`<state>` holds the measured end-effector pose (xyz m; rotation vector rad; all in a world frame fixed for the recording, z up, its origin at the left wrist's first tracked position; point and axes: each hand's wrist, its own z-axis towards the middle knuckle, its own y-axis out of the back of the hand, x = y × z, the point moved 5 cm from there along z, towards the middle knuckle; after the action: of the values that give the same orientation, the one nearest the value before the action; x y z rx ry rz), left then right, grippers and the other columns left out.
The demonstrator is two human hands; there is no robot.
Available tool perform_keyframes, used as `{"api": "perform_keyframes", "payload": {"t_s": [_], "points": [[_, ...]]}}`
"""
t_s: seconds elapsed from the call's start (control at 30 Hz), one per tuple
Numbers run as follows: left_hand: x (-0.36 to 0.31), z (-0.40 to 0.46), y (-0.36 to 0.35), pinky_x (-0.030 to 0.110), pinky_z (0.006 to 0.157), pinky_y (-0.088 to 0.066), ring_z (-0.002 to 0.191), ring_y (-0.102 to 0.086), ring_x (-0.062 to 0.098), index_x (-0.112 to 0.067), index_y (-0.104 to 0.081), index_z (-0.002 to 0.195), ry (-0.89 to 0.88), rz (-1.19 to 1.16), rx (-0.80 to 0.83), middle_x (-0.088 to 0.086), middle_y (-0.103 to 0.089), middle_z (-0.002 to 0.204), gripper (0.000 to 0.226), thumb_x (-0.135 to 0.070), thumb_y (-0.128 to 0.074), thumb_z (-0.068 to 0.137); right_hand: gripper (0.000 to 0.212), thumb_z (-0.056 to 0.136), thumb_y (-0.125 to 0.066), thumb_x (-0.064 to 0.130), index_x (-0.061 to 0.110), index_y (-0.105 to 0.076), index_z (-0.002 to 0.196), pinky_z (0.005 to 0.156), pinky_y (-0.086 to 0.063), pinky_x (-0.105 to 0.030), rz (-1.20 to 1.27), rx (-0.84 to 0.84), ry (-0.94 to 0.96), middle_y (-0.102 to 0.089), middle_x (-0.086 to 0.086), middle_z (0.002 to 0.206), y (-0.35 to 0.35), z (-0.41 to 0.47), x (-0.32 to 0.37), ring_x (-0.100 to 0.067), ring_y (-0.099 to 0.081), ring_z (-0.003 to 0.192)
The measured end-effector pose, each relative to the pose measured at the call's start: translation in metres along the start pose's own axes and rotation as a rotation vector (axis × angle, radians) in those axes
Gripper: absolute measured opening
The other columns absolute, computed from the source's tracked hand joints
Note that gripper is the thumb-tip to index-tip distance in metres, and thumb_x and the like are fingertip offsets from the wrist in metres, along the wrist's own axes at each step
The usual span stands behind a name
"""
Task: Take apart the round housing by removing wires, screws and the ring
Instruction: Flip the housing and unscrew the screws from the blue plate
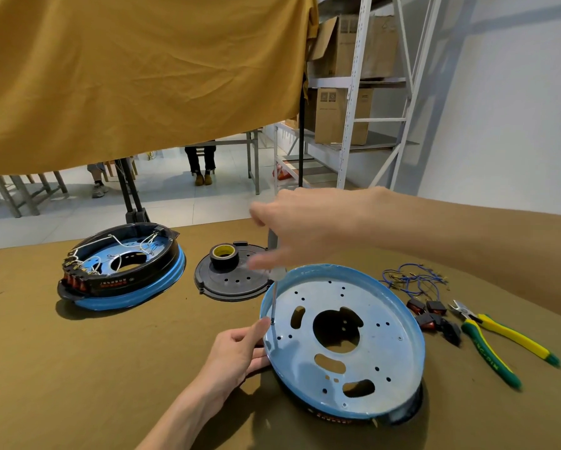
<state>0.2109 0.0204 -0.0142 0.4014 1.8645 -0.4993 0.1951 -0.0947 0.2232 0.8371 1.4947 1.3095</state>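
Housing: round housing [344,344] lies tilted on the table [77,368], near edge, its underside hidden.
Left hand: left hand [236,352] grips its rim.
Right hand: right hand [308,228], blurred, grips the screwdriver [274,297]; handle mostly hidden, tip on the plate.

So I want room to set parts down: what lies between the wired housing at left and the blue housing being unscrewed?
In the head view, a black round cover with a tape roll on it.
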Motion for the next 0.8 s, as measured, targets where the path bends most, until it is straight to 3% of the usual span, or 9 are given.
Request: {"api": "perform_keyframes", "payload": {"t_s": [0.1,0.2,0.27,0.33,0.43,0.5,0.6,0.67,0.8], "points": [[0.001,0.000,0.000,0.029,0.073,-0.064,0.098,-0.078,0.024,-0.009,-0.074,0.112,0.016,-0.021,-0.008,0.006,-0.080,0.105,0.059,-0.053,-0.075,0.072,0.046,0.100,-0.050,0.058,0.019,-0.053,0.077,0.051,-0.048,-0.032,-0.047,-0.050,0.013,-0.055,0.005,0.066,0.002,0.001,0.003,-0.018,-0.059,0.061],[0.001,0.000,0.001,0.029,0.072,-0.063,0.098,-0.078,0.025,-0.008,-0.074,0.112,0.019,-0.029,-0.006,0.008,-0.080,0.105,0.058,-0.052,-0.075,0.074,0.013,0.091,-0.072,0.027,0.026,-0.061,0.098,0.075,-0.060,-0.039,0.238,0.064,0.102,-0.065,0.011,0.085,0.004,0.001,0.005,-0.013,-0.066,0.082],[0.000,-0.001,0.000,0.029,0.073,-0.064,0.099,-0.078,0.026,-0.009,-0.074,0.113,0.015,-0.030,-0.002,0.008,-0.080,0.106,0.058,-0.053,-0.075,0.074,0.033,0.082,-0.076,0.012,0.028,-0.061,0.106,0.078,-0.059,-0.043,0.343,0.114,0.144,-0.063,0.011,0.093,0.005,-0.002,0.005,-0.013,-0.064,0.087],[0.000,-0.002,-0.001,0.028,0.072,-0.063,0.098,-0.078,0.025,-0.010,-0.074,0.112,0.006,-0.029,-0.004,0.009,-0.080,0.105,0.058,-0.055,-0.074,0.074,0.033,0.086,-0.076,0.028,0.026,-0.056,0.113,0.068,-0.056,-0.045,0.273,0.087,0.101,-0.060,0.006,0.089,0.002,-0.003,0.006,-0.017,-0.062,0.082],[-0.001,-0.002,-0.002,0.027,0.073,-0.063,0.098,-0.078,0.024,-0.011,-0.073,0.113,0.010,-0.019,0.000,0.008,-0.080,0.105,0.059,-0.056,-0.071,0.075,0.054,0.097,-0.046,0.068,0.015,-0.057,0.101,0.047,-0.038,-0.031,-0.060,-0.050,-0.080,-0.053,0.001,0.074,-0.002,-0.004,0.000,-0.018,-0.056,0.064],[-0.001,-0.002,-0.003,0.027,0.074,-0.063,0.099,-0.078,0.024,-0.010,-0.071,0.115,0.020,-0.022,0.012,0.008,-0.080,0.106,0.058,-0.054,-0.070,0.077,0.048,0.101,-0.048,0.058,0.013,-0.060,0.092,0.048,-0.043,-0.033,-0.087,-0.057,-0.062,-0.058,0.000,0.072,-0.005,-0.004,0.000,-0.021,-0.060,0.064],[0.000,-0.002,-0.003,0.028,0.075,-0.063,0.100,-0.077,0.024,-0.010,-0.070,0.116,0.020,-0.025,0.014,0.008,-0.080,0.106,0.059,-0.054,-0.068,0.077,0.015,0.092,-0.069,0.027,0.021,-0.062,0.103,0.075,-0.058,-0.043,0.235,0.046,0.049,-0.068,0.007,0.088,-0.004,-0.006,0.001,-0.016,-0.065,0.086],[0.000,-0.003,-0.004,0.028,0.075,-0.064,0.100,-0.077,0.024,-0.010,-0.070,0.115,0.020,-0.031,0.018,0.008,-0.080,0.106,0.057,-0.054,-0.069,0.078,0.029,0.083,-0.073,0.014,0.024,-0.061,0.107,0.079,-0.058,-0.044,0.356,0.093,0.090,-0.066,0.008,0.094,-0.002,-0.008,0.001,-0.014,-0.064,0.089],[-0.001,-0.002,-0.003,0.028,0.075,-0.064,0.099,-0.078,0.023,-0.012,-0.070,0.114,0.024,-0.029,0.003,0.006,-0.080,0.105,0.056,-0.054,-0.069,0.077,0.046,0.095,-0.053,0.063,0.017,-0.055,0.098,0.048,-0.039,-0.033,0.017,-0.016,-0.074,-0.053,0.003,0.075,-0.009,-0.006,-0.001,-0.015,-0.055,0.066]]}}
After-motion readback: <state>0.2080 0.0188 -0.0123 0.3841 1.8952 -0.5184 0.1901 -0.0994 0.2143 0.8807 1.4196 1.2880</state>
